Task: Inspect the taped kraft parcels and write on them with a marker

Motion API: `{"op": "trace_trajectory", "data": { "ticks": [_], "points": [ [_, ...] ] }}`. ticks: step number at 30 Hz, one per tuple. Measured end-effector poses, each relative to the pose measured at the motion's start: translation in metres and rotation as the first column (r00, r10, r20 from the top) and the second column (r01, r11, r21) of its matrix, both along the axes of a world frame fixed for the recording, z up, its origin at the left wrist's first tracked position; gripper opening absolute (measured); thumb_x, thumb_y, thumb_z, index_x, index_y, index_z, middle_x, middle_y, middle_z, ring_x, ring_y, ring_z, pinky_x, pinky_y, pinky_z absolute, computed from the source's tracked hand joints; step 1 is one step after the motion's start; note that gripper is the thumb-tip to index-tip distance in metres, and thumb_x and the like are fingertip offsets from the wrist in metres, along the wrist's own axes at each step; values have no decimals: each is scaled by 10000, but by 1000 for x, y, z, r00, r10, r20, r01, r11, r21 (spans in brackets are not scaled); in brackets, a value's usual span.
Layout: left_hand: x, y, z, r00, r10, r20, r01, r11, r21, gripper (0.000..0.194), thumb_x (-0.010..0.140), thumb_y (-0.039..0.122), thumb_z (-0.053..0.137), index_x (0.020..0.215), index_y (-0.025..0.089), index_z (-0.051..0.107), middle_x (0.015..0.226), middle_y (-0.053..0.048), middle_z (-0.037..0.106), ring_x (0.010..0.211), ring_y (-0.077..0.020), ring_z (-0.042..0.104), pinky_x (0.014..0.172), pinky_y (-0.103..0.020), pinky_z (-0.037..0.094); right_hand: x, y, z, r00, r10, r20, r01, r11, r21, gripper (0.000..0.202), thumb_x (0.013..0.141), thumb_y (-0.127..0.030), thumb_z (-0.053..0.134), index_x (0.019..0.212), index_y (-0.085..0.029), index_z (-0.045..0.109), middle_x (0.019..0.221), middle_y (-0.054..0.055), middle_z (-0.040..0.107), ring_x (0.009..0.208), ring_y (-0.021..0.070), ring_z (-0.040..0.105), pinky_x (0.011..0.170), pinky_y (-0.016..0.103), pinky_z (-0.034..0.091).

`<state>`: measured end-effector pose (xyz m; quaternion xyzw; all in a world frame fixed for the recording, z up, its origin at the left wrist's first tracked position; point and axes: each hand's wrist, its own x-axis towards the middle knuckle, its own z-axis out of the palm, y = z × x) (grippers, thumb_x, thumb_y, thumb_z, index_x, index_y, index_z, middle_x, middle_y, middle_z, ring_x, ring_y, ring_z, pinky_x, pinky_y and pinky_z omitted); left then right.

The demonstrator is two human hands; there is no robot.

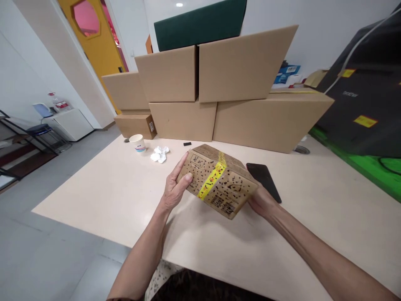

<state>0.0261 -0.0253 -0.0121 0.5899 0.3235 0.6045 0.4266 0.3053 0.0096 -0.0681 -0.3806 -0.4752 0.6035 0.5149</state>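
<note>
A brown cardboard box [239, 186] with dark specks, printed labels and a band of yellow tape is held tilted above the table. My left hand [177, 184] grips its left end, with the thumb on the near face and the fingers along the far side. At the box's right end is my right hand [261, 200], holding it from the side and below; most of its fingers are hidden behind the box. A dark flat phone-like slab [266, 182] lies on the table just beyond my right hand.
Large cardboard boxes [234, 69] are stacked along the back of the table [94, 196], a dark green box [202, 25] on top. A paper cup [138, 143], crumpled white tissue [160, 154] and a small black object [187, 144] stand or lie before them.
</note>
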Motion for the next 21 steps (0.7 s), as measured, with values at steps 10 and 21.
{"op": "trace_trajectory", "data": {
  "ticks": [10, 21],
  "points": [
    [-1, -2, 7, 976, -197, -98, 203, 978, 54, 467, 991, 629, 585, 1368, 386, 720, 1688, -13, 449, 1628, -357, 284, 1345, -636, 182, 2, -10, 25, 986, -56, -155, 14, 966, -256, 653, 898, -828, 488, 1157, -296, 763, 1126, 105, 825, 1276, 374, 698, 998, 580, 600],
    [24, -6, -3, 979, -152, 133, 192, 904, -382, 1259, 782, 595, 862, 1718, 280, 82, 1807, -131, 53, 1663, -417, 52, 1352, -588, 124, -11, -23, 30, 953, -55, -298, -27, 964, -263, 462, 752, -466, 889, 1158, -341, 708, 1122, -29, 837, 1033, 267, 809, 937, 425, 674]
  ]
}}
